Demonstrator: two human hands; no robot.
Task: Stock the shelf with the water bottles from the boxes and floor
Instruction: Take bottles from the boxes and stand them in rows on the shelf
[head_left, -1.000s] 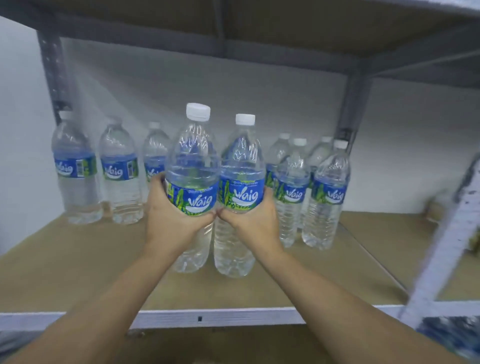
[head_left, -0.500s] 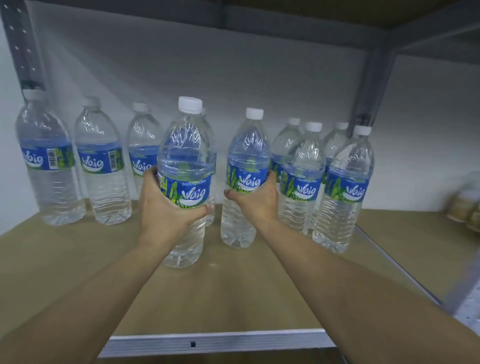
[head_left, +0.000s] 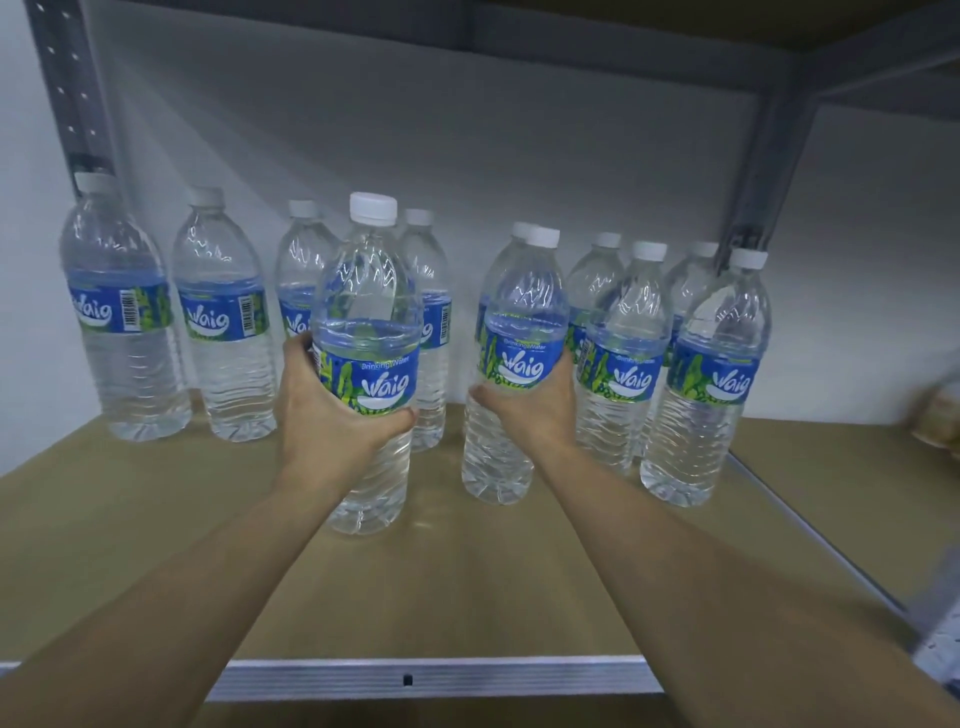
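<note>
My left hand grips a clear water bottle with a white cap and blue "Waig" label, held upright over the shelf board. My right hand grips a second such bottle, upright near the middle of the shelf, close to the group on its right. Whether either base touches the board I cannot tell. Several more bottles stand along the back: a left group and a right group.
A grey metal upright rises behind the right bottle group and another at the back left. The shelf's metal front rail runs below my arms. A blurred tan object sits at the far right.
Both hands have pushed their bottles deeper onto the shelf and apart from each other; the right bottle now sits beside the right group. The view has come closer to the shelf.
</note>
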